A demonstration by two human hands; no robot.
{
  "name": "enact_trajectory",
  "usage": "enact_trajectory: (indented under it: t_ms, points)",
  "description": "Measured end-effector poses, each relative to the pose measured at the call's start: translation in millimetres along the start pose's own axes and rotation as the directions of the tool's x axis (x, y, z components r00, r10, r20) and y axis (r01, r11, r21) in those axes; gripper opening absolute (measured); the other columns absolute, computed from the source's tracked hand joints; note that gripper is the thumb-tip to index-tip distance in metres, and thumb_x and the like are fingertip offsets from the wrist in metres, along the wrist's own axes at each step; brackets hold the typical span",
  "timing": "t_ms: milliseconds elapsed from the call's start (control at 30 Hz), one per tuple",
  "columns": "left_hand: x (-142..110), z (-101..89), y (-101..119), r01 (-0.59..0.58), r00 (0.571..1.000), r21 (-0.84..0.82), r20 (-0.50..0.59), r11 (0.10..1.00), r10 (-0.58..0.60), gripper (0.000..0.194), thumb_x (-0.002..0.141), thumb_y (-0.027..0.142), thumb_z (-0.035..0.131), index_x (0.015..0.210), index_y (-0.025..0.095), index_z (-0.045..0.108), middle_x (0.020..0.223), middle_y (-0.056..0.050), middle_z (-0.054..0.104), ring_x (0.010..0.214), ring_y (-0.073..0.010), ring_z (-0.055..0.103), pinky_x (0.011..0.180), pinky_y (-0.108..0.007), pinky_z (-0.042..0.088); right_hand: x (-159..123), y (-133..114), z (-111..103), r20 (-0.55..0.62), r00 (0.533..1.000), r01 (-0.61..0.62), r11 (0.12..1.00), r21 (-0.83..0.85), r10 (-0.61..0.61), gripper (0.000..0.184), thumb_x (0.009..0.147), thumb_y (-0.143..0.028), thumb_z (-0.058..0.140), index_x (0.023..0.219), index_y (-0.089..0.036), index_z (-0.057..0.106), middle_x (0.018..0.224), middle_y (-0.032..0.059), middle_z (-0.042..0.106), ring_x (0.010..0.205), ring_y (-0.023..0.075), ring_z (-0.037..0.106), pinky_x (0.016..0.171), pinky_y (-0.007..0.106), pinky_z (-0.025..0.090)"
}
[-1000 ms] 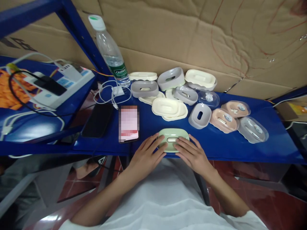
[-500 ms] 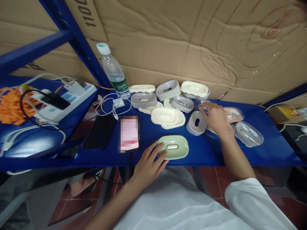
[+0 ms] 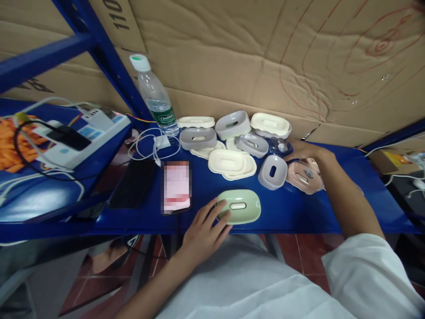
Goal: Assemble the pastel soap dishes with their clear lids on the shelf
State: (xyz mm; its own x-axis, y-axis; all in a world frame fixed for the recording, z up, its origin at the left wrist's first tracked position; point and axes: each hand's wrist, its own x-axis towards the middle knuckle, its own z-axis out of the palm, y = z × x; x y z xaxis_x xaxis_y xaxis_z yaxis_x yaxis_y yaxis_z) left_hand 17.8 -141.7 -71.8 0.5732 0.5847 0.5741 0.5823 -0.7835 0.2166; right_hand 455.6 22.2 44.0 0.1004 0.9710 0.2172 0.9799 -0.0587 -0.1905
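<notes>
The green dish (image 3: 241,215) sits near the front edge of the blue tabletop (image 3: 203,186), 1 pale slot lengthwise in its middle. L hand (image 3: 206,231) is at the green dish's left end, fingers spread wide, tips resting on it. R hand (image 3: 307,150) is well behind & to the right of the green dish, by a clear lid (image 3: 280,147) w/ sticker; fingertips partly hidden, so can't tell if it's gripping or just touching. Right of the green dish & a bit back: a pink dish (image 3: 303,177) w/ clear cover; nearer, behind-right, a grey dish (image 3: 272,181) w/ 1 dark slot. Directly behind: stacked cream pieces (image 3: 227,161). Left of the green dish: a lit phone (image 3: 176,188), screen pixelated; farther left, a dark phone (image 3: 133,184). Far back-left: a water bottle (image 3: 157,102), partly full.
</notes>
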Motion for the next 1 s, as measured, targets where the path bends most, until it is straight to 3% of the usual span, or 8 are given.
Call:
enact_trajectory:
  t_ms: [100,167,400,500,633,767,867,1000]
  points:
    - [-1,0.8,0,0.006,1.0,-0.012,0.006,1.0,-0.006,0.025,0.101,0.027,0.07,0.123,0.018,0.076,0.141,-0.014,0.074,0.139,-0.0346,0.065,0.109,-0.046,0.062,-5,-1,-5,0.281,0.957,0.034,0.991,0.127,-0.069,0.068,0.078,-0.022,0.087,0.137,0.004,0.067,0.137,0.0241,0.072,0.111,0.016,0.073,0.094,0.022,0.051]
    - [-1,1.4,0,0.009,1.0,-0.021,0.01,1.0,-0.009,0.025,0.1,0.026,0.071,0.123,0.018,0.077,0.141,-0.015,0.074,0.14,-0.0347,0.064,0.109,-0.047,0.061,-8,-1,-12,0.34,0.939,0.004,0.988,0.155,-0.057,0.072,0.085,-0.025,0.082,0.148,0.003,0.06,0.141,0.0245,0.07,0.121,0.0192,0.07,0.099,0.024,0.049]
    - [1,0.9,1,0.011,1.0,-0.025,0.002,1.0,-0.011,0.024,0.102,0.027,0.068,0.123,0.017,0.076,0.141,-0.014,0.074,0.139,-0.0349,0.064,0.108,-0.047,0.062,-29,-8,-51,0.334,0.939,-0.103,0.994,0.037,0.085,0.065,0.094,-0.043,0.075,0.143,0.0,0.069,0.139,0.0231,0.072,0.124,0.0278,0.071,0.106,0.038,0.048]
    - [0,0.8,1,0.024,1.0,-0.052,0.002,0.998,-0.024,0.024,0.104,0.027,0.066,0.125,0.018,0.073,0.142,-0.014,0.072,0.14,-0.0347,0.064,0.108,-0.047,0.062,-66,-4,-58,0.192,0.981,-0.028,0.997,0.071,0.014,0.056,0.096,-0.041,0.079,0.139,-0.006,0.074,0.139,0.0212,0.074,0.131,0.0311,0.07,0.114,0.039,0.048]
    - [-3,2.3,1,0.123,0.992,-0.186,0.018,0.975,-0.122,0.028,0.103,0.026,0.068,0.131,0.022,0.068,0.144,-0.013,0.068,0.14,-0.0305,0.064,0.112,-0.046,0.061,-139,-24,-31,-0.051,0.976,0.219,0.964,0.15,-0.213,0.064,0.096,-0.049,0.08,0.153,-0.024,0.065,0.154,0.0154,0.065,0.144,0.0375,0.06,0.124,0.055,0.045]
    - [-5,2.2,0,0.282,0.958,-0.338,0.047,0.898,-0.284,0.049,0.101,0.03,0.072,0.147,0.026,0.055,0.153,-0.016,0.058,0.138,-0.0285,0.065,0.111,-0.045,0.063,-199,-79,20,-0.022,0.914,0.386,0.853,0.352,-0.404,0.079,0.097,-0.051,0.078,0.167,-0.034,0.046,0.164,0.0119,0.056,0.15,0.0367,0.055,0.121,0.058,0.05]
    - [-6,0.8,-1,0.331,0.941,-0.402,0.081,0.853,-0.328,0.063,0.1,0.028,0.074,0.156,0.028,0.045,0.158,-0.016,0.053,0.145,-0.03,0.06,0.116,-0.048,0.06,-215,-114,48,-0.013,0.868,0.46,0.791,0.403,-0.497,0.081,0.097,-0.049,0.078,0.169,-0.037,0.041,0.169,0.0114,0.05,0.152,0.0361,0.052,0.119,0.057,0.052]
    - [-6,-0.6,-2,0.346,0.938,-0.416,0.127,0.841,-0.323,0.071,0.101,0.026,0.073,0.162,0.03,0.038,0.162,-0.017,0.049,0.149,-0.0309,0.056,0.119,-0.049,0.058,-212,-131,60,-0.016,0.821,0.535,0.76,0.37,-0.57,0.08,0.1,-0.046,0.076,0.17,-0.038,0.039,0.171,0.012,0.045,0.154,0.0356,0.049,0.122,0.058,0.05]
